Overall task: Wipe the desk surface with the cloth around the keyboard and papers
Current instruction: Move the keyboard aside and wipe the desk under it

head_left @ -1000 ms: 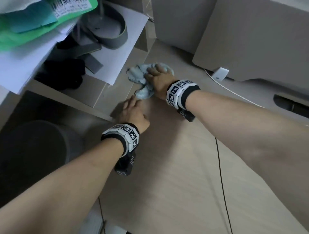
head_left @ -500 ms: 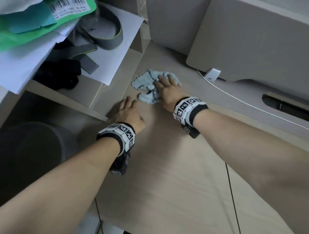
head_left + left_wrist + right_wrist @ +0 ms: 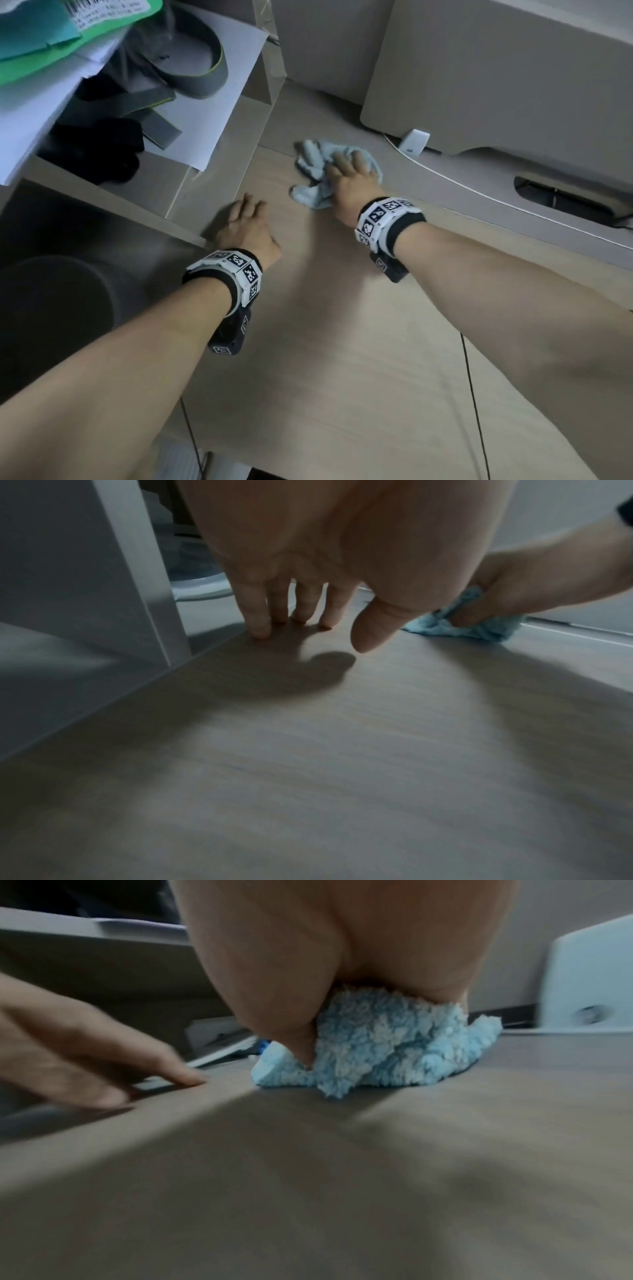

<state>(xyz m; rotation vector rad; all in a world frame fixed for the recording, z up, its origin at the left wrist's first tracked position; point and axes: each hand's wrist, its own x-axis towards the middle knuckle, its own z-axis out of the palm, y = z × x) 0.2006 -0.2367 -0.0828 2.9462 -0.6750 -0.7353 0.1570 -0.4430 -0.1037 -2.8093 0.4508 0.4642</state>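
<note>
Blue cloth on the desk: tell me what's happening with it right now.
A person is wiping the desk. Their right hand holds the bunched blue cloth pressed down on the wood, near the back, in front of a grey machine. Their left hand holds nothing; its fingertips rest on the desk by its left edge, near the cloth but not touching it.

Office workstation: light wood-grain counter [image 3: 342, 359], side shelf [image 3: 239, 116] piled with loose white papers [image 3: 205, 113] and a green folder [image 3: 113, 31] with a barcode label, beige partition panels [image 3: 496, 68] behind, a cable slot [image 3: 565, 200] at the back, and a dark round bin [image 3: 58, 301] below.
</note>
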